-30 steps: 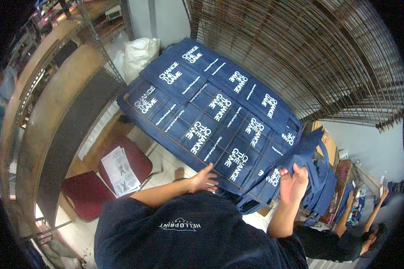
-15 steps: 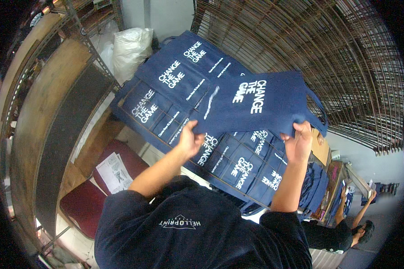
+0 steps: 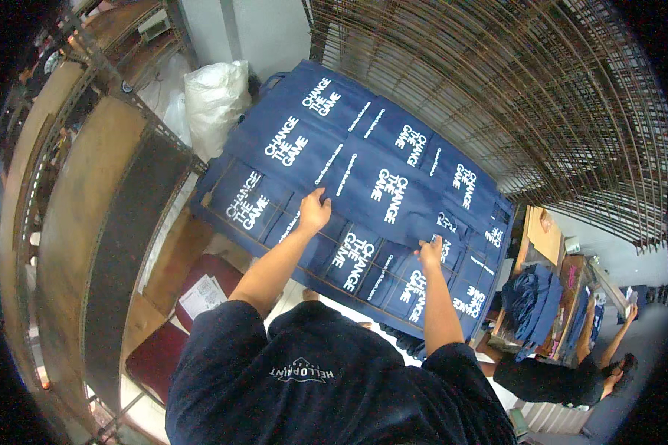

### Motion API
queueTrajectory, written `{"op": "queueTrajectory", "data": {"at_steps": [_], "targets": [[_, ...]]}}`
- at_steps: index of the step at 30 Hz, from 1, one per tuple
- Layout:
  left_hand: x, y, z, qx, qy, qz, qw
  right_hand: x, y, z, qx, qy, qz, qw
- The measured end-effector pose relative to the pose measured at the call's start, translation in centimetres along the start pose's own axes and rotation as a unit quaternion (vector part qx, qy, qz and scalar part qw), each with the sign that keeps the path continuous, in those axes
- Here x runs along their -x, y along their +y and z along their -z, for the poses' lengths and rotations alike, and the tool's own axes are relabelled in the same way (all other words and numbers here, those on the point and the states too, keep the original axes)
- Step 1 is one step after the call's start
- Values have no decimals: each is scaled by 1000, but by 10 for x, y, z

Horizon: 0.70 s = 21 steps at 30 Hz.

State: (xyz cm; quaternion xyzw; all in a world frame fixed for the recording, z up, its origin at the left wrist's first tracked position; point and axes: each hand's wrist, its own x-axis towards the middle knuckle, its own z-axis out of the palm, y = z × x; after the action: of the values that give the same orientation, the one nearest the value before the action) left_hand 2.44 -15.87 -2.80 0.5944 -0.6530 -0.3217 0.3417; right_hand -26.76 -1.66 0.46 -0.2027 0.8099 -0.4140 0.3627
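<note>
A navy tote bag with white lettering lies spread over the middle of a rack covered in similar printed bags. My left hand is closed at its near left corner, pinching the fabric. At the near right corner my right hand is also closed on the cloth, with part of the fingers hidden. Other navy bags lie flat on the far left of the rack, and more bags lie nearer to me. Thin rusty bars of the wire rack show between them.
Stacked wire racks rise at the far right. To the left stand wooden shelves, a white sack and dark red chairs with a paper sheet. At right, a heap of navy bags lies near another person.
The tote bag has come down from above the rack onto the other bags. My right hand has moved left and lower with it; my left hand stays near its corner.
</note>
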Motion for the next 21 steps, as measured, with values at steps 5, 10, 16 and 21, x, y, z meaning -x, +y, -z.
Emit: {"op": "queueTrajectory", "data": {"at_steps": [5, 10, 16, 21], "targets": [[3, 13, 11, 18, -33, 39, 999, 14, 7, -5, -38, 42, -25, 998], [3, -4, 7, 53, -16, 45, 997, 12, 31, -8, -71, 43, -63, 995], [1, -15, 2, 45, -37, 70, 996, 22, 27, -10, -88, 73, -111, 987], [0, -32, -8, -6, 5, -11, 1000, 26, 26, -10, -88, 93, -129, 983]]}}
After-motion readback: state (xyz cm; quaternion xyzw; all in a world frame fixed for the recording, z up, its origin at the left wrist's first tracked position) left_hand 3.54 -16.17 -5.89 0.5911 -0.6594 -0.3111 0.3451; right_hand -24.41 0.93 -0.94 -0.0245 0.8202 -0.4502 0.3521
